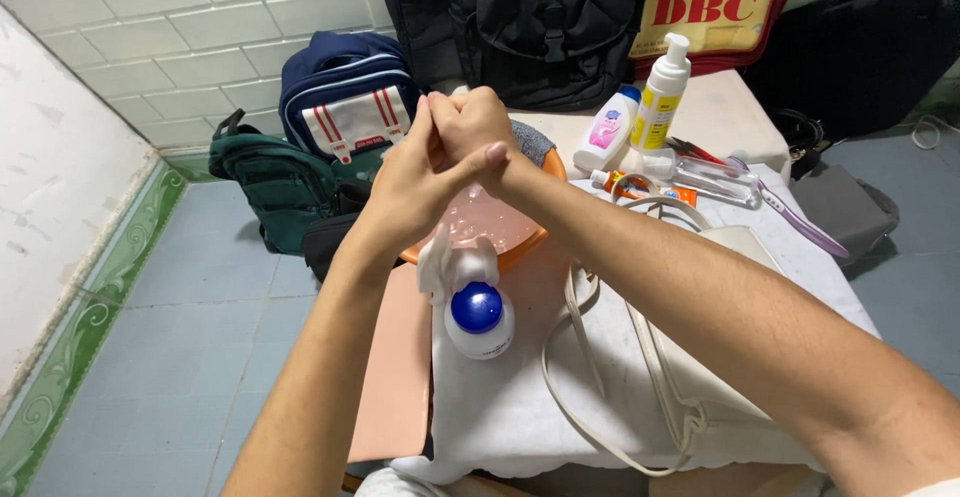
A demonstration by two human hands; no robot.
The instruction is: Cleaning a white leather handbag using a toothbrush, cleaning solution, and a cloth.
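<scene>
Your two hands are clasped together above the orange basin (540, 247). The left hand (412, 182) wraps the right hand (470, 127), fingers laced and pressed palm to palm. Neither grip holds anything but the other hand.

Just below them, nearest to you, a small white bottle with a round blue cap (478, 315) lies on the white cloth (500, 397), touching the basin's near rim. It looks light and made of smooth plastic, so I judge it would be slippery in wet fingers. Take it around the body behind the cap rather than by the cap itself. The basin looks like stiff plastic with pale water or foam inside. It would likely slosh, so both hands on the rim seem the safer hold.

The surface is low, covered by the cloth, and crowded. A cream handbag (700, 357) with long loose straps lies on your right. Beyond it stand a tall white pump bottle (660, 92) and a shorter white bottle with a pink label (608, 132), with a small orange tube (640, 187), a clear case (715, 177) and a purple toothbrush (800, 227) lying near them. A pink flat board (395, 367) sits along the left edge.

The floor is blue tile and the walls are white tile with a green border. A navy backpack (345, 97) and a green bag (275, 182) stand on the left, and black bags (540, 27) lean behind.
</scene>
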